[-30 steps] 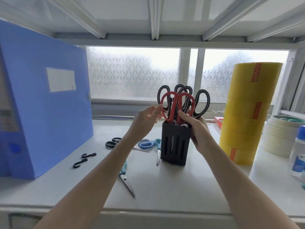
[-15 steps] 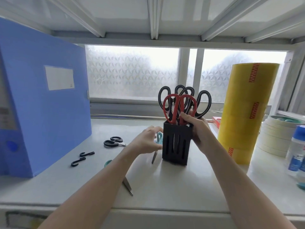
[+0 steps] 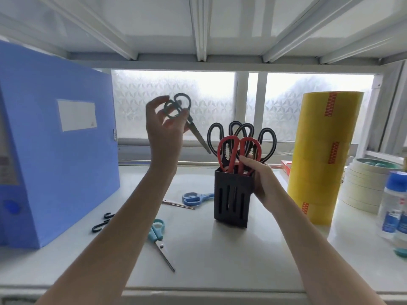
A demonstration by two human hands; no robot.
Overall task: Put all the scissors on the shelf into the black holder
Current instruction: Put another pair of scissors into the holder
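Note:
The black holder (image 3: 232,201) stands mid-shelf with red-handled scissors (image 3: 239,150) and black-handled scissors (image 3: 267,142) upright in it. My right hand (image 3: 262,179) grips the holder's right side near its rim. My left hand (image 3: 164,130) is raised to the holder's upper left, holding teal-handled scissors (image 3: 179,106) by the handles, blades pointing down-right toward the holder. Blue-handled scissors (image 3: 195,198) lie flat left of the holder. Light-blue-handled scissors (image 3: 159,238) lie nearer the front, partly behind my left forearm.
A big blue file box (image 3: 55,150) fills the left. Two black hooks (image 3: 102,223) lie beside it. A tall stack of yellow tape rolls (image 3: 323,155), white tape rolls (image 3: 365,186) and a blue-capped bottle (image 3: 394,201) stand on the right. The upper shelf hangs close overhead.
My left hand went down to the shelf beside the holder, took the teal-handled scissors and lifted them up to the left. My right hand stayed on the holder.

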